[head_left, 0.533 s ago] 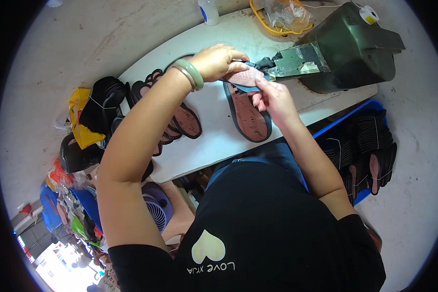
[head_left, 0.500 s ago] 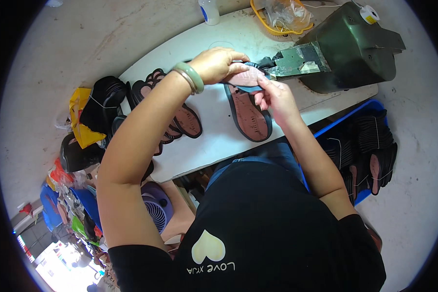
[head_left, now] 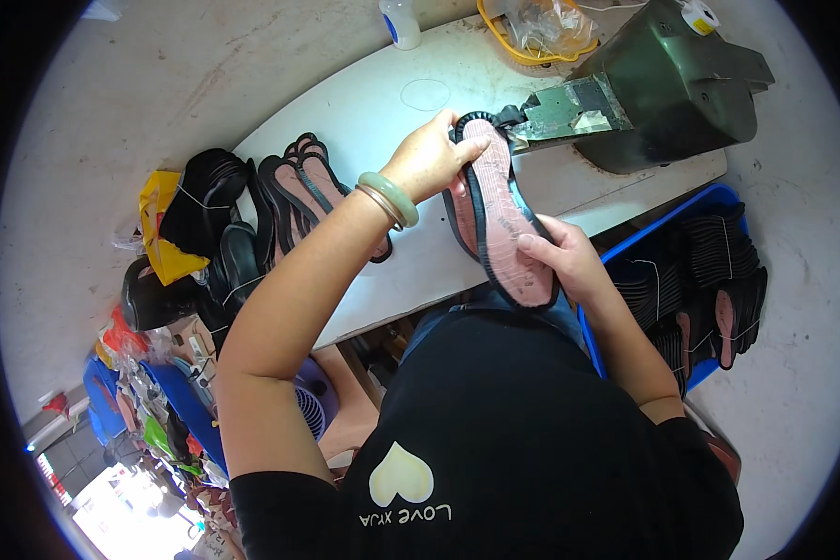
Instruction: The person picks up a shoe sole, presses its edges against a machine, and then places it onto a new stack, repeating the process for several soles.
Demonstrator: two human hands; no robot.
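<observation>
Two hands hold one pink insole [head_left: 499, 219] with black edging above the white table [head_left: 392, 103]. Left hand [head_left: 429, 159] is clamped on its toe end, beside the green machine [head_left: 667, 84]; right hand [head_left: 565, 261] grips its heel. Stacked insoles [head_left: 294, 187] lie left. A blue crate [head_left: 714, 201] stands right. A yellow basket [head_left: 537, 23] holding clear bags sits beyond.
</observation>
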